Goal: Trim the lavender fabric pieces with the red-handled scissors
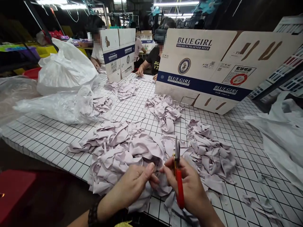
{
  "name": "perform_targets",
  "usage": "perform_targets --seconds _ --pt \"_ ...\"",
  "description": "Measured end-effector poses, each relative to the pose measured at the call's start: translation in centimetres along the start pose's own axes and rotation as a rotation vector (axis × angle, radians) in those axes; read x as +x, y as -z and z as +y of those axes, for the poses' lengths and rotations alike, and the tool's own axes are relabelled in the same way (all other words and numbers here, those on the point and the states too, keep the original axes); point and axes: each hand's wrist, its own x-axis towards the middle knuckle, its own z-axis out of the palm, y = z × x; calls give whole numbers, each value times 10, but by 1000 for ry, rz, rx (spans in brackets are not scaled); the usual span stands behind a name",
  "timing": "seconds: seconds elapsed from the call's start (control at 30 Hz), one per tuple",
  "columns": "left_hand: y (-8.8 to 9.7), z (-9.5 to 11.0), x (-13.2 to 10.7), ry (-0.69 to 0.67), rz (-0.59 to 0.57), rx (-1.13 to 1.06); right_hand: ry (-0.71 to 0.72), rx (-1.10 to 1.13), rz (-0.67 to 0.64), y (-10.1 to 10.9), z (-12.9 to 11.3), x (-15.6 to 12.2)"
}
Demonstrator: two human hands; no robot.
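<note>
While lilac fabric pieces lie heaped, right hand grips red-handled scissors

Head view: the heap is on a gridded surface. The left hand curls, thumb near fingers; whether it pinches fabric, I cannot tell.

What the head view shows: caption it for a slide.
Red-handled scissors in the right hand, the left hand close by, before heaped mauve fabric pieces on a grid-patterned tabletop.

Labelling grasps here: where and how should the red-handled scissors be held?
Probably by the red handles, coming from the wearer's side: they extend back toward the wearer, while the narrow metal blades point away. The right hand already has the scissors.
</note>
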Motion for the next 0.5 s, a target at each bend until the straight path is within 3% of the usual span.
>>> perform_targets --seconds 0.07,0.17,0.27,0.37,0.43,0.5 --pt "-5 -11 11 126 -125 -251 182 -203 9 -1 2 -9" --pt "-17 -33 29 203 -42 -529 563 -556 80 -7 7 -17" --pt "-27 -43 40 289 -56 -654 744 -750 68 -11 15 -24" --pt "-28 -36 42 286 -45 -663 641 -734 -26 -6 25 -30" --pt "-26 -28 40 253 -27 -688 428 -590 1 4 32 -30" --pt "-24 -22 37 223 -28 -729 192 -370 110 14 38 -23"
